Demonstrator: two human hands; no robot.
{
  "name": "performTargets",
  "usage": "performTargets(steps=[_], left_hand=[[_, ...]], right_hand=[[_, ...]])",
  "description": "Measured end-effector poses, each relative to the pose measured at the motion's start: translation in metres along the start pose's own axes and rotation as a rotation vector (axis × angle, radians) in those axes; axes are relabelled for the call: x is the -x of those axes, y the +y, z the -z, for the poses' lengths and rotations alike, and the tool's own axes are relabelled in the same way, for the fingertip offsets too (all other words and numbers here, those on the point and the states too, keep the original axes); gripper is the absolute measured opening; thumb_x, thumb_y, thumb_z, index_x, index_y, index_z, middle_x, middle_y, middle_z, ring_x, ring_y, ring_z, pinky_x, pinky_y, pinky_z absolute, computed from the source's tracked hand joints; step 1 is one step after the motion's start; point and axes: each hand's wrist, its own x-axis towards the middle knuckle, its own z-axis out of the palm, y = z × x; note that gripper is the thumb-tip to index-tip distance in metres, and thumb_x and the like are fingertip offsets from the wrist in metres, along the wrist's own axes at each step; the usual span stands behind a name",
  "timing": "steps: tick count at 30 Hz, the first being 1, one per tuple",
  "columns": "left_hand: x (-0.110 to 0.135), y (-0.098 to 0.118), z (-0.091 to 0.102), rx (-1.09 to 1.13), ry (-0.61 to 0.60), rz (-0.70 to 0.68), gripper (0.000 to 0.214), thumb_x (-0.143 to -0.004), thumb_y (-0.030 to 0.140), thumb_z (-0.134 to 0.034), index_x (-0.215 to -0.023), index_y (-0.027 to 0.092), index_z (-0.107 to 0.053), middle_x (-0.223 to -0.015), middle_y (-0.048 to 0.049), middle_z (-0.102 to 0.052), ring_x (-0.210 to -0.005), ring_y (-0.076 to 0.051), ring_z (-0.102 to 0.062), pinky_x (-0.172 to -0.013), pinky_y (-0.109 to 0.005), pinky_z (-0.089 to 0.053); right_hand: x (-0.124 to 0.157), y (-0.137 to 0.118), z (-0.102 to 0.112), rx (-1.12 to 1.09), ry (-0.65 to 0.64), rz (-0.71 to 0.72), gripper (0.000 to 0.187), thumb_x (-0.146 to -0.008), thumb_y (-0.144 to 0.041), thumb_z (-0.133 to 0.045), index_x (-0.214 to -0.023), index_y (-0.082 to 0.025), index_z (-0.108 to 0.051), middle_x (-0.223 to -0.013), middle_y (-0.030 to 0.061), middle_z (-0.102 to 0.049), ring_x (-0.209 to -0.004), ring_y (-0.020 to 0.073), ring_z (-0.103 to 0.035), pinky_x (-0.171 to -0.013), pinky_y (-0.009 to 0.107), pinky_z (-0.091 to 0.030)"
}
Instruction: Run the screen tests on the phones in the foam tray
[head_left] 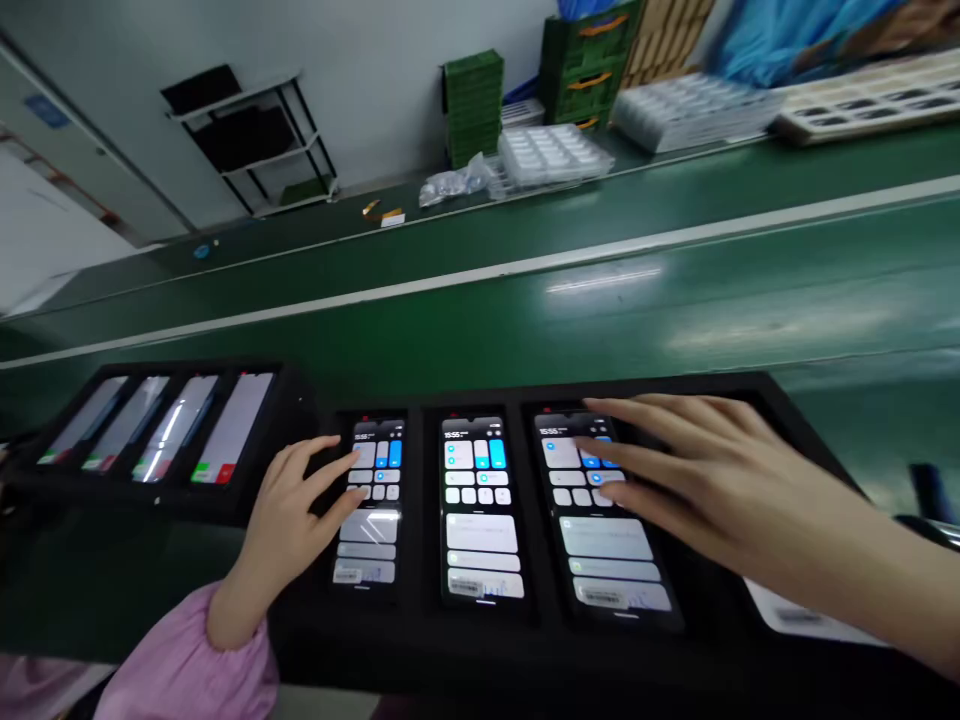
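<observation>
Three lit smartphones lie face up in the slots of a black tray [420,640], each showing a quick-settings panel. Over the upper part of the left smartphone [367,545] is my left hand [292,510], fingers spread, fingertips at the screen. The middle smartphone [482,535] has no hand on it. My right hand [705,470] reaches across the upper screen of the right smartphone [611,560], its fingers stretched out and apart. Whether the fingertips touch the glass I cannot tell. Under my right forearm a white item [799,615] shows partly in the last slot.
To the left, a second black tray [292,410] holds several phones with pale screens. A green conveyor surface [450,330] runs behind. Farther back are clear plastic trays [551,155], green crates [589,60], a shelf rack [262,150] and a person in blue sleeves [795,45].
</observation>
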Motion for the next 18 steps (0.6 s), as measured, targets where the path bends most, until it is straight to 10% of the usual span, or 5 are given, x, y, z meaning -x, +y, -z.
performTargets(steps=[7,18], left_hand=[[0.0,-0.005,0.005,-0.039,-0.035,-0.007,0.034,-0.105,0.045,-0.061,-0.133,0.03,-0.073,-0.136,-0.0099,-0.066,-0.124,-0.031,-0.061,-0.103,-0.053,-0.056],[-0.064,0.075,-0.007,-0.012,-0.238,-0.216,0.04,-0.108,0.051,-0.052,-0.141,0.034,-0.068,-0.146,-0.011,-0.064,-0.138,-0.035,-0.057,-0.116,-0.087,-0.035]], right_hand=[[-0.022,-0.012,-0.021,0.048,0.003,0.017,0.052,-0.116,-0.047,-0.034,-0.112,-0.029,-0.082,-0.145,0.0092,-0.068,-0.126,0.0346,-0.063,-0.09,0.049,-0.047],[-0.022,-0.014,-0.03,0.04,0.077,0.045,0.05,-0.117,-0.041,-0.034,-0.111,-0.025,-0.08,-0.134,0.0052,-0.074,-0.118,0.0298,-0.064,-0.092,0.047,-0.044]])
